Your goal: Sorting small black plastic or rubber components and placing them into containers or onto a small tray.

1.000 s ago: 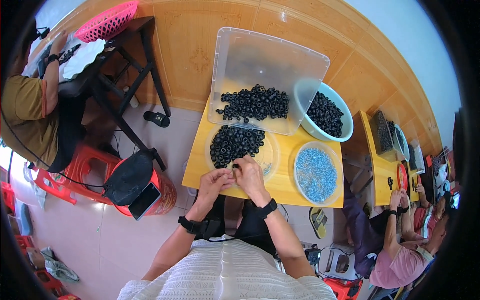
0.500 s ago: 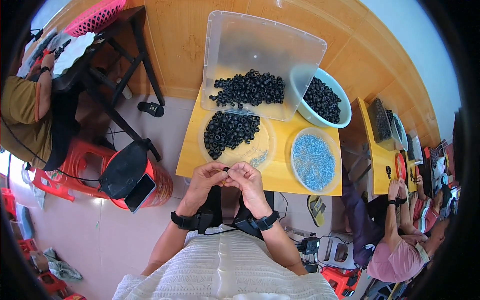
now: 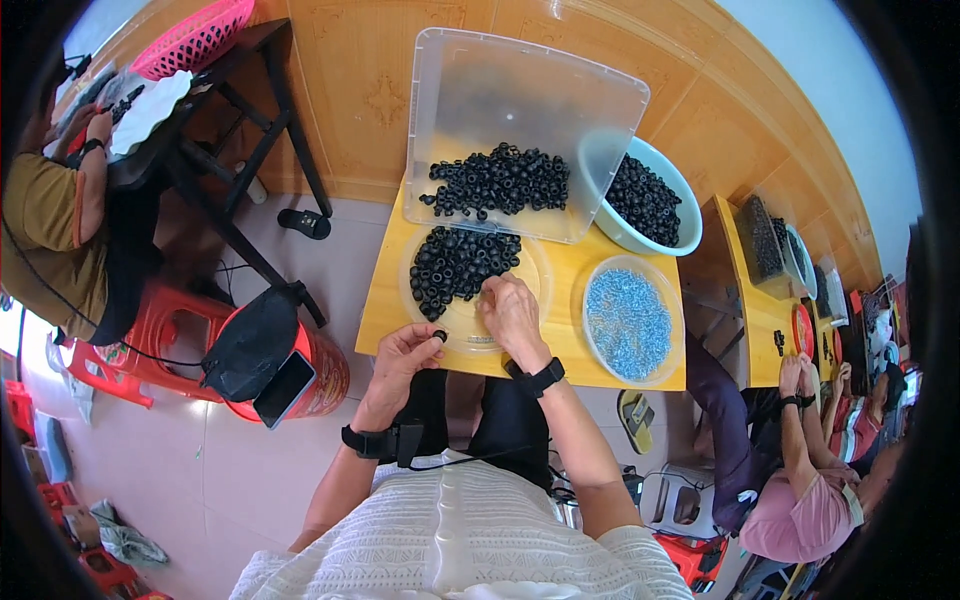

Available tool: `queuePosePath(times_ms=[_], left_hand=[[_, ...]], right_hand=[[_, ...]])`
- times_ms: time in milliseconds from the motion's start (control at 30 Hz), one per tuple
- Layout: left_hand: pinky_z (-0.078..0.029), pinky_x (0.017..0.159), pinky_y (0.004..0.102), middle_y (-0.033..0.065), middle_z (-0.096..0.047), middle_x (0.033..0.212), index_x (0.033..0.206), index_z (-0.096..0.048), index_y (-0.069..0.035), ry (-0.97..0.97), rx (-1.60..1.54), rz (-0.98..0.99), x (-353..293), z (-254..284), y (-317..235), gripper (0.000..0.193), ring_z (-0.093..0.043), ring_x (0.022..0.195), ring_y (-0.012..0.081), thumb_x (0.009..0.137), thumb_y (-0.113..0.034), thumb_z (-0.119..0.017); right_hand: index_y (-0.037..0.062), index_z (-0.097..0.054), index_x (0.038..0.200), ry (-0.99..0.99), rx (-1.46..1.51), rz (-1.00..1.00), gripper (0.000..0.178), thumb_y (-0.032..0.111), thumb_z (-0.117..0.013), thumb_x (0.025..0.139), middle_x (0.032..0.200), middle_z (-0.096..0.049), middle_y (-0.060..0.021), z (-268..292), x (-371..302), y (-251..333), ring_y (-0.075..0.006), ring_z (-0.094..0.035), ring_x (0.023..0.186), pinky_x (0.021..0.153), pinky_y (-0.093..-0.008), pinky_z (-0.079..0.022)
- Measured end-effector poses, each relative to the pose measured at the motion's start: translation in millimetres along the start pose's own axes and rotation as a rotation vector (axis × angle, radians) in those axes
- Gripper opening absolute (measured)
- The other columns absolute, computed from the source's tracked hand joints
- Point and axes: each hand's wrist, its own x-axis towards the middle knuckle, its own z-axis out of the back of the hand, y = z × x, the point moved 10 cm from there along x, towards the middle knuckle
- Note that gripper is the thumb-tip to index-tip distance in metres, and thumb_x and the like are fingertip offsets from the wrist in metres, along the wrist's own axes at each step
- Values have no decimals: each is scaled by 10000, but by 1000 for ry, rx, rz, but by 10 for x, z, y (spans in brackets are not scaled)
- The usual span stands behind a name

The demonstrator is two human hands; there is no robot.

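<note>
Near the table's front edge my left hand (image 3: 402, 358) pinches a small black ring-shaped part (image 3: 440, 335) between thumb and fingertips. My right hand (image 3: 512, 312) is over the right side of a shallow round clear tray (image 3: 536, 272), its fingers curled down and drawn together. What those fingertips hold, if anything, is hidden beneath the hand. A heap of black ring-shaped parts (image 3: 458, 268) lies in the tray, just left of my right hand.
Behind the tray, a tilted clear plastic box (image 3: 520, 90) holds more black parts. A light-blue bowl (image 3: 686, 205) of them stands right, above a round container (image 3: 672, 372) of small blue pieces. Co-workers sit left and right; a phone (image 3: 284, 390) rests on a red bucket.
My hands have come apart. The right has moved forward and right over the tray, while the left stays near the front edge with the black ring-shaped part.
</note>
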Motion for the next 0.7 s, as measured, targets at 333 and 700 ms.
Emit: queuePosePath(times_ms=[333,700], left_hand=[[-451,623,184,-9,-607,817,944,-607,-56,-6,-2,0,9,19,-15,149,-575,698,66,803,-97,-629],[-472,625,188,3,-621,838,953,-608,-45,8,-6,-10,6,23,-21,148,-585,699,73,810,-82,-615]], right_hand=[[22,-605,747,54,6,-73,106,23,-598,641,774,-569,-145,-45,46,-28,-335,-580,712,653,-410,-472],[30,-609,711,65,10,-23,54,45,-596,660,752,-587,-153,-157,57,-120,-332,-589,692,645,-410,-480]])
